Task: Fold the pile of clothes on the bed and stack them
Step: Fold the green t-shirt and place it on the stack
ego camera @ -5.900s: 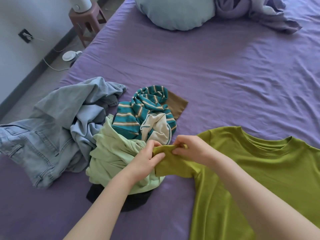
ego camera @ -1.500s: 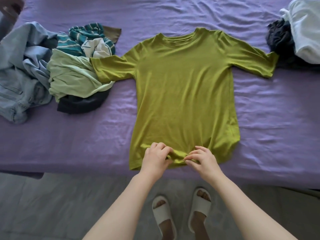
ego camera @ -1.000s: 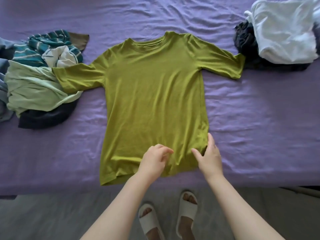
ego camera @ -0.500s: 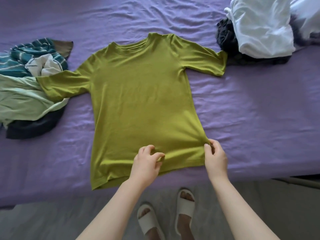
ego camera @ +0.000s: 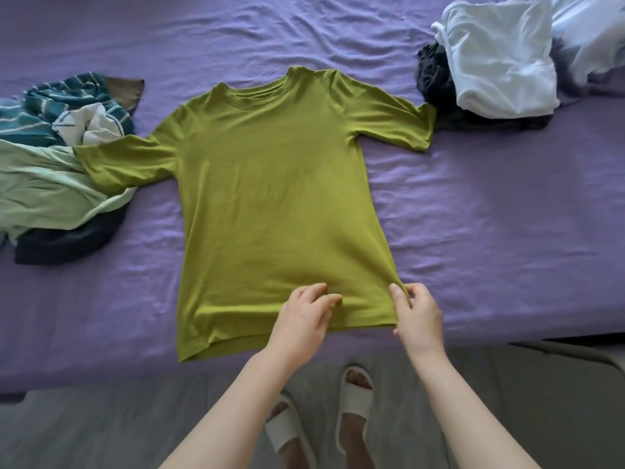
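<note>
The olive-green T-shirt (ego camera: pixel 270 204) lies flat, front up, across the purple bed (ego camera: pixel 490 231), hem at the near edge, collar toward the far side, both sleeves spread. Compared with half a second ago it lies smoother along the hem. The left hand (ego camera: pixel 301 319) rests on the hem with fingers loosely bent, pinching fabric; the right hand (ego camera: pixel 417 313) pinches the hem's right corner. The unfolded pile (ego camera: pixel 54 170) sits at the left edge, under one sleeve; a white garment (ego camera: pixel 500 59) lies at the far right corner
</note>
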Tool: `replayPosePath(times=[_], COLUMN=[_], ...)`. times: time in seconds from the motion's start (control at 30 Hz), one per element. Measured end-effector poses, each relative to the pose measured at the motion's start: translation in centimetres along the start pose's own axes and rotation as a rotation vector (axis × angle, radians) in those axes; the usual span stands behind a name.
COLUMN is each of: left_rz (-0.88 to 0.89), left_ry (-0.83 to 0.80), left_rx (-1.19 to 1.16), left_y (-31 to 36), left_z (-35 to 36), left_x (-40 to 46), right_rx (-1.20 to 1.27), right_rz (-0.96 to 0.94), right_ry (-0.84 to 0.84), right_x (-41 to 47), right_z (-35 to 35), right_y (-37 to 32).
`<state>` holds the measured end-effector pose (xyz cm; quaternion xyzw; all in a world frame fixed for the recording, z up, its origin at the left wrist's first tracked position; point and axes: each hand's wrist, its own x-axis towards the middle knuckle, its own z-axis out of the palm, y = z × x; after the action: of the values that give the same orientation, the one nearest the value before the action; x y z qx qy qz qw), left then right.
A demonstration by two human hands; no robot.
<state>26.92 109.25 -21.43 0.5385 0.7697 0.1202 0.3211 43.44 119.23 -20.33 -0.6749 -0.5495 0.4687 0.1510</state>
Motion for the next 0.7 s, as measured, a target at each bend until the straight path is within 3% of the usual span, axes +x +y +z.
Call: replayPosePath(times=[0.1,0.2,0.3,0.4,0.47,0.57,0.63,0.7], left_rz=[-0.021,-0.043,-0.07,-0.102,-0.151,-0.239,-0.291,-0.338], left_ry=[-0.173,-0.208,-0.24,-0.314,-0.369,-0.425,-0.391,-0.29], left_rx=[0.183,0.226,0.17,0.085,-0.008,-0.163,-0.313,-0.445], left_y=[0.0,0.1,0.2,0.2,0.1,0.1,0.3,0.5], left_z=[1.1,1.8,2.2,2.0,1.7,1.3,0.7,-0.2], left_x=[0.2,0.3,0.6,1.4,1.7,1.6,1.8,2.3], right_rx=[-0.484,-0.818,-0.735,-0.956,-1.123,-1.148,-1.113,-1.042], right_rz=[0.047,-0.062,-0.322,-0.615,-0.489,-0.315,-0.395,-0.516], right_ry=[0.005,0.0,-0.017,-0.299,-0.297,-0.18,-0.193,-0.31], right_x=[0.6,1.4,2.4,4.1,5.1,4.9,4.7,4.9], right_z=[-1.2,-1.5,-0.2,1.6,1.8,1.9,2.4,3.2], right_y=[0.7,1.4,0.3,-0.5,-0.3,-0.7,-1.6,-2.8])
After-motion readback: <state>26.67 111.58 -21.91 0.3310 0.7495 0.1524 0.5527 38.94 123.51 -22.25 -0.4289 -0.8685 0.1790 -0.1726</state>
